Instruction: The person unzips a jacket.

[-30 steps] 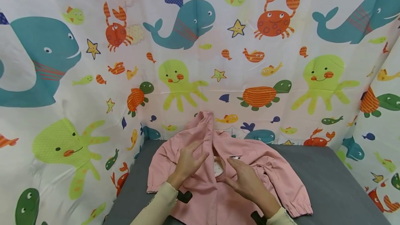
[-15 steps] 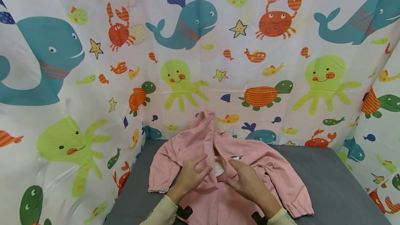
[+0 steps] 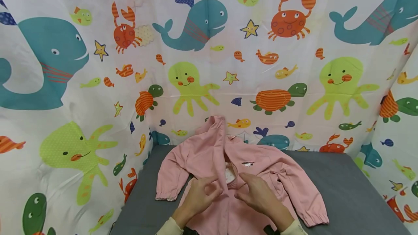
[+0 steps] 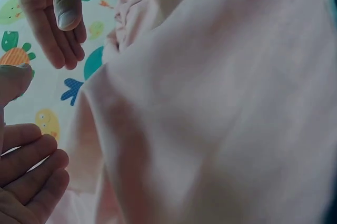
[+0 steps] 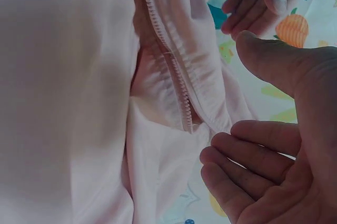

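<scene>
A pink jacket (image 3: 209,155) lies spread with its sleeves out to both sides. Its neck opening shows a pale patterned lining (image 3: 230,174), and a small printed motif (image 3: 247,164) sits on the chest. My left hand (image 3: 200,196) hovers over the front left of the centre placket, fingers relaxed and holding nothing. Across from it, my right hand (image 3: 258,193) hangs over the other front half, thumb and fingers apart. In the right wrist view, a zipper (image 5: 180,84) runs partly undone along the jacket's edge, close to the fingers (image 5: 253,150).
The jacket rests on a dark grey table (image 3: 330,180). Behind and beside it hangs a white curtain (image 3: 241,64) printed with sea animals. The jacket's collar (image 3: 213,124) stands up against that curtain. One sleeve (image 3: 169,177) reaches left, the other sleeve (image 3: 305,198) right.
My left hand has moved down toward the front along the jacket, and its thumb and index finger have come closer together. The right hand has barely moved; the jacket lies nearly the same.
</scene>
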The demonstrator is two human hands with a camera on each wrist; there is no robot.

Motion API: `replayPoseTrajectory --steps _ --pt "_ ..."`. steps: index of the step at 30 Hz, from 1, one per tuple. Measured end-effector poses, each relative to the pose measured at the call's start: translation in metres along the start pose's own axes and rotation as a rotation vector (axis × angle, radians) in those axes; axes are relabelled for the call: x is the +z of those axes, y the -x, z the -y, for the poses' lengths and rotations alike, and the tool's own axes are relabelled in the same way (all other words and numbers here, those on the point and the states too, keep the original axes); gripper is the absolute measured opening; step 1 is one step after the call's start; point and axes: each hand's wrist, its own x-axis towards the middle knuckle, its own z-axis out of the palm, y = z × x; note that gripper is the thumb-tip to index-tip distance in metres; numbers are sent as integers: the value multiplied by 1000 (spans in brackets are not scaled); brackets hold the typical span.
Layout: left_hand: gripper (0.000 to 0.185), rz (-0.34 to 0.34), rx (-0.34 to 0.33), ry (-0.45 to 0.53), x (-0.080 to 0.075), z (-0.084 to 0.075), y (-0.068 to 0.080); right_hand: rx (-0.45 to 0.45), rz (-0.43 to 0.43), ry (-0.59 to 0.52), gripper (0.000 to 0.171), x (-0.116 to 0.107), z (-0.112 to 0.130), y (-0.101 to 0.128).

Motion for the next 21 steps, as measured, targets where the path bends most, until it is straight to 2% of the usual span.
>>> replayPoseTrajectory --steps 10,16,21 --pt "30 87 36 58 5 3 23 -88 32 3 55 11 -5 8" --pt "22 115 29 56 9 5 32 -79 65 13 61 18 -9 13" --pt "19 127 22 60 7 3 35 -73 54 5 62 25 -12 17"
